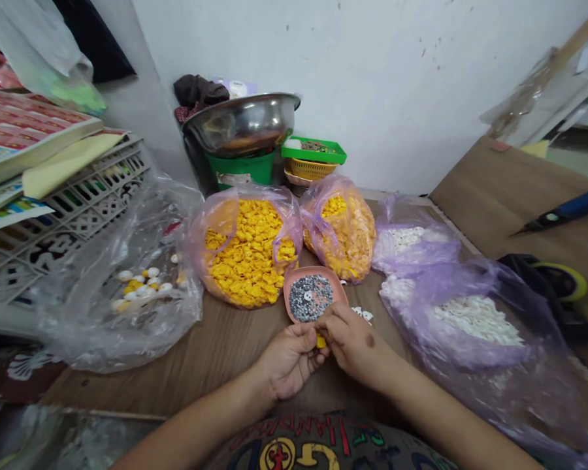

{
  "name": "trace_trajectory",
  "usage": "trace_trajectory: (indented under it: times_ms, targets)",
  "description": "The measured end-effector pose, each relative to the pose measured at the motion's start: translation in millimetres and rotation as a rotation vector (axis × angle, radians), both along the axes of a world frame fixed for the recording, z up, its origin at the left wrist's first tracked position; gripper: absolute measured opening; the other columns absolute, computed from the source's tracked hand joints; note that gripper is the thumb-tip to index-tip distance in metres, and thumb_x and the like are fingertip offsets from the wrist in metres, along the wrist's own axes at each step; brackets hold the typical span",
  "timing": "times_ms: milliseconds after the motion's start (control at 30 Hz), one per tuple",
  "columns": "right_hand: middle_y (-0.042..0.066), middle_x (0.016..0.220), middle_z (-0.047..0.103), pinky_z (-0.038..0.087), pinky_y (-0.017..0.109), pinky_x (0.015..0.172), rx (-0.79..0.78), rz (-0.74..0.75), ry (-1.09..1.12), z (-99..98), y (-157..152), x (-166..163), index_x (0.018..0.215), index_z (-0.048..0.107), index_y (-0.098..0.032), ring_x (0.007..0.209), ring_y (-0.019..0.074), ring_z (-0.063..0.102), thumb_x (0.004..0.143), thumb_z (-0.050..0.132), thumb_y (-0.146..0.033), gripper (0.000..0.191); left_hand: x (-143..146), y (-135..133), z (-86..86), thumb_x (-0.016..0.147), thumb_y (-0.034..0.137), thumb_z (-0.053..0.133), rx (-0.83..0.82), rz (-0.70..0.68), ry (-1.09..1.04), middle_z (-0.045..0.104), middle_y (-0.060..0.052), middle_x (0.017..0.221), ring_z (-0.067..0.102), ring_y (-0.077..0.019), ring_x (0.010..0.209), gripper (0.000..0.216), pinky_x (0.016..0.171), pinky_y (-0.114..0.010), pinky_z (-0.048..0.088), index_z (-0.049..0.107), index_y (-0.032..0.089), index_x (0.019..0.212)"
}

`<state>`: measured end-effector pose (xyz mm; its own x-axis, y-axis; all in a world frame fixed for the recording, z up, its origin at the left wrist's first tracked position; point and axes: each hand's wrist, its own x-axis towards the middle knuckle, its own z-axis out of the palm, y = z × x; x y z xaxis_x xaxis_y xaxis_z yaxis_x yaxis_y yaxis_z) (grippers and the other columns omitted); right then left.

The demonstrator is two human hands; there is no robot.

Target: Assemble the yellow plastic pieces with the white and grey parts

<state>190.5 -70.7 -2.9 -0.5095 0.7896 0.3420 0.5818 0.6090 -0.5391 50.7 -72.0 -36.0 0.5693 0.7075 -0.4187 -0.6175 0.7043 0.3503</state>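
Nearest, the left hand point(289, 359) and right hand point(355, 343) meet over the table point(225, 346), fingertips pinched together on a small yellow piece point(321, 341) held between them. Just beyond, touching the right hand, sits a pink dish point(293, 285) of grey beads. Farther back stand two bags of yellow pieces point(247, 258); bags of white pieces point(475, 320) lie to the right.

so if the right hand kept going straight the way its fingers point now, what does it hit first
Most likely the left hand. The right hand points leftward across the table, its fingertips already meeting the left hand's around a small yellow piece. The pink tray of grey bits lies just beyond, though depth is hard to judge.
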Motion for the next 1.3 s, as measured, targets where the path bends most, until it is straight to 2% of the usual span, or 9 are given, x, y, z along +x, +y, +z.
trace_trajectory:
  times_ms: [133,233,400,467,533,700,800,1033,1300]
  targets:
    - [0.005,0.076,0.053,0.043,0.026,0.063,-0.145,0.052,0.085,6.8,3,5,0.086,0.061,-0.018,0.071,0.0146,0.051,0.082,0.041,-0.011,0.022,0,0,0.8,0.045,0.018,0.081,-0.013,0.037,-0.015,0.066,-0.002,0.055,0.06,-0.009,0.048,0.028,0.044,-0.013,0.048,0.066,0.009,0.067]
    - [0.003,0.078,0.056,0.042,0.027,0.066,-0.289,-0.039,0.275,3.6,5,6,0.089,0.062,-0.021,0.074,0.015,0.053,0.08,0.047,-0.018,0.018,-1,1,0.3,0.046,0.016,0.08,-0.019,0.061,-0.024,0.066,-0.002,0.056,0.061,-0.0092,0.048,0.027,0.044,-0.013,0.048,0.066,0.01,0.069]
    - [-0.005,0.055,0.051,0.032,0.02,0.045,-0.859,-0.389,0.882,-3.2,6,3,0.095,0.055,-0.02,0.045,0.008,0.043,0.07,0.059,-0.031,0.028,-2,2,0.4,0.049,0.012,0.079,-0.019,0.099,-0.012,0.069,-0.003,0.062,0.062,-0.01,0.051,0.027,0.046,-0.014,0.049,0.067,0.013,0.073]
    - [-0.004,0.061,0.055,0.032,0.019,0.045,-1.059,-0.384,1.032,-0.7,5,2,0.093,0.055,-0.018,0.049,0.0075,0.048,0.06,0.066,-0.024,0.036,-2,2,1.4,0.049,0.012,0.079,0.017,0.115,-0.017,0.07,-0.004,0.066,0.062,-0.0097,0.053,0.028,0.049,-0.014,0.049,0.067,0.012,0.074]
    - [-0.001,0.073,0.06,0.036,0.019,0.049,-1.118,-0.346,1.052,2.9,3,0,0.093,0.056,-0.018,0.057,0.0085,0.053,0.055,0.067,-0.019,0.041,-2,2,2.3,0.049,0.012,0.079,0.056,0.119,-0.02,0.07,-0.006,0.069,0.062,-0.0091,0.056,0.028,0.051,-0.014,0.049,0.067,0.01,0.075]
    - [-0.001,0.075,0.062,0.046,0.026,0.062,-0.794,-0.333,0.803,3.4,-3,-1,0.103,0.052,-0.02,0.063,0.0117,0.057,0.066,0.059,-0.023,0.037,-1,1,3.0,0.052,0.012,0.077,0.095,0.136,0.013,0.07,-0.006,0.07,0.062,-0.0089,0.058,0.027,0.053,-0.015,0.05,0.066,0.01,0.076]
    - [0.001,0.079,0.063,0.049,0.028,0.066,-0.606,-0.315,0.71,-1.7,-6,-1,0.099,0.05,-0.021,0.07,0.0141,0.06,0.069,0.056,-0.023,0.031,-1,0,2.7,0.051,0.011,0.078,0.079,0.182,0.053,0.07,-0.004,0.07,0.062,-0.0088,0.057,0.026,0.052,-0.016,0.05,0.064,0.011,0.072]
    - [0.005,0.083,0.068,0.051,0.033,0.069,-0.202,-0.28,0.335,-3.5,-9,5,0.088,0.064,-0.022,0.076,0.0186,0.063,0.073,0.057,-0.023,0.017,1,-2,3.8,0.04,0.012,0.082,0.045,0.234,0.139,0.069,-0.002,0.066,0.063,-0.0105,0.058,0.034,0.052,-0.017,0.05,0.064,0.013,0.068]
    - [0.005,0.083,0.066,0.05,0.031,0.071,0.002,-0.304,0.396,-11.1,-12,-6,0.09,0.065,-0.023,0.078,0.0166,0.061,0.08,0.05,-0.021,0.018,3,-2,5.0,0.036,0.013,0.083,0.074,0.261,0.142,0.068,-0.001,0.064,0.061,-0.0088,0.057,0.037,0.053,-0.016,0.049,0.064,0.013,0.068]
